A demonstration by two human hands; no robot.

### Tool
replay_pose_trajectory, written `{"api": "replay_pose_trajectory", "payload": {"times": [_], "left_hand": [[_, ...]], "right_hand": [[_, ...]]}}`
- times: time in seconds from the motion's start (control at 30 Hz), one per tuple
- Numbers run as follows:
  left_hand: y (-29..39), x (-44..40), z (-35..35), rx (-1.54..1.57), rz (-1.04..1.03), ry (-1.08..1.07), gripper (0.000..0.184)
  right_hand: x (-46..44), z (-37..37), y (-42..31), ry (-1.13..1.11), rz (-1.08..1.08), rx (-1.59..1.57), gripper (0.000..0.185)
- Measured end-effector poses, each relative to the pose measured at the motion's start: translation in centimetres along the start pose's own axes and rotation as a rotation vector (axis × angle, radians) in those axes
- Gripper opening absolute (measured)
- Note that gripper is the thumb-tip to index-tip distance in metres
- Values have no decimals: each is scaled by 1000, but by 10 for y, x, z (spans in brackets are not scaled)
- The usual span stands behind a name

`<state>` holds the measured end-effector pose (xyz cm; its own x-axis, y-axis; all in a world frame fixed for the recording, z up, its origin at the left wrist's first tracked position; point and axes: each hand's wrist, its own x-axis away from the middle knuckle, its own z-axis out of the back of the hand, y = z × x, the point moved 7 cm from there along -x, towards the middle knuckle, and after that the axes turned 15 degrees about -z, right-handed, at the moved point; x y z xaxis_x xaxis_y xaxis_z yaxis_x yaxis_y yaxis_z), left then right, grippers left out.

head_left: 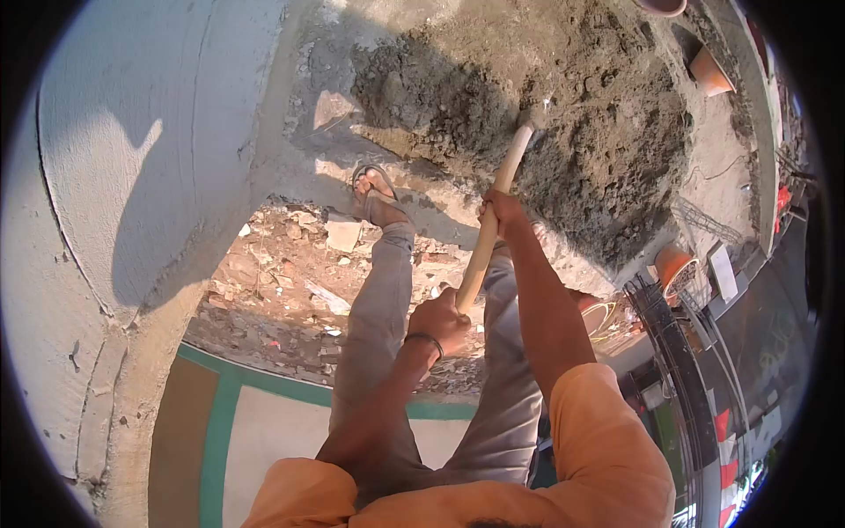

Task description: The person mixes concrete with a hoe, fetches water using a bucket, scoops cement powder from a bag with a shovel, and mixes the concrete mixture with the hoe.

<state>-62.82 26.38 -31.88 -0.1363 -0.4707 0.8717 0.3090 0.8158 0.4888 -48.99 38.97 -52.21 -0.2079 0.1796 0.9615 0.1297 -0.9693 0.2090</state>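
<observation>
A long wooden handle (486,242) runs from between my legs up to a heap of grey-brown wet mix (607,132). My left hand (439,322), with a dark band at its wrist, is wrapped round the handle's lower end. Farther up, about mid-handle, my right hand (503,214) is closed round the same wood. The handle's far end reaches the mix, and the tool head there is mostly hidden in it.
A pale wall (158,132) rises at the left. Rubble (282,264) lies below my sandalled foot (377,194). On the right are an orange bucket (675,266), another orange container (711,72) and bundled dark bars (673,352).
</observation>
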Motion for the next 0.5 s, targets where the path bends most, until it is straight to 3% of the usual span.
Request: {"api": "replay_pose_trajectory", "payload": {"times": [0.1,0.17,0.27,0.37,0.5], "left_hand": [[-39,12,92,-229,-154,-131,39],[-63,21,153,-260,-274,-94,36],[-112,25,206,-388,-281,-85,30],[-134,10,218,-442,-387,-8,23],[-103,-11,178,-367,-535,153,21]], "right_hand": [[21,-53,25,1,19,-330,17],[42,-95,37,6,61,-416,11],[54,-144,54,-170,99,-568,11],[90,-156,42,-272,200,-683,10],[136,-106,-9,-193,459,-434,14]]}}
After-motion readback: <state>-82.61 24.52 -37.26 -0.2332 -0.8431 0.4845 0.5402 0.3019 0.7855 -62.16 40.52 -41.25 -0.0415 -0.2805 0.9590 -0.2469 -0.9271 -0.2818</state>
